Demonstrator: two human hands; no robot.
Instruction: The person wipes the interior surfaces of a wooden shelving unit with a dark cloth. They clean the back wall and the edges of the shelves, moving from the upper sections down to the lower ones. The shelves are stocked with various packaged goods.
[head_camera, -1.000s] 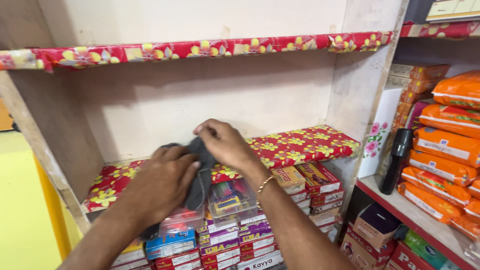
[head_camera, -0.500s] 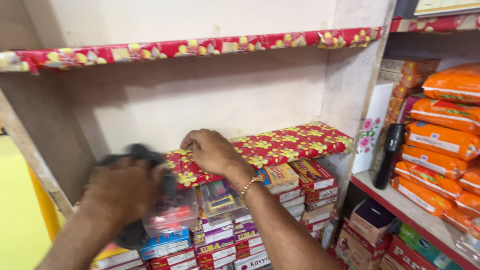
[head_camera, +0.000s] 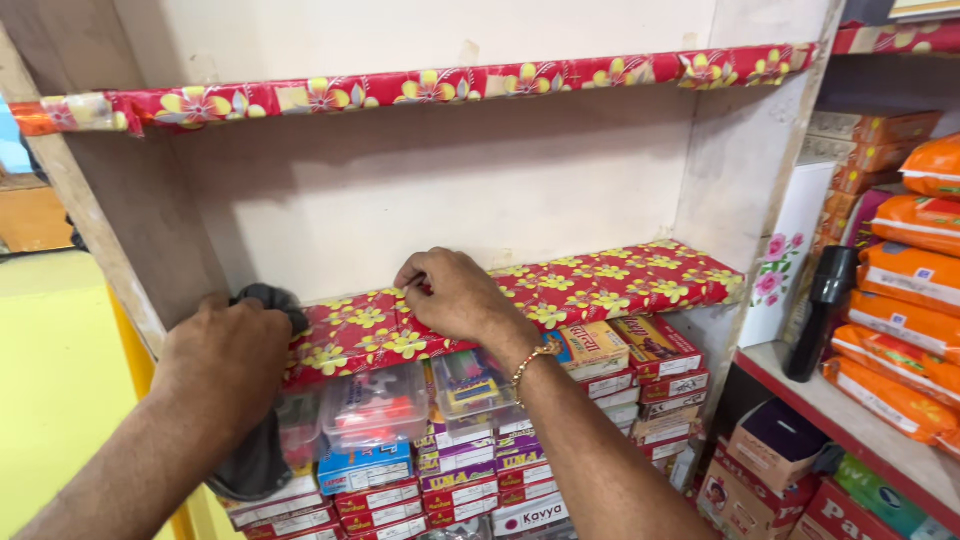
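**Cloth at the left end of the flowered shelf**

Most of the dark grey cloth (head_camera: 262, 440) was hidden under the left hand (head_camera: 225, 365); only a bunched bit above the knuckles and a tail hanging below the shelf (head_camera: 610, 290) edge showed. Left hand was curled over the cloth, pressing it on the shelf's left end. Right hand (head_camera: 458, 297) lay knuckles up, fingers bent, on the red flowered covering near mid-shelf, holding nothing visible. Clear plastic boxes (head_camera: 378, 410) sat just under the shelf.
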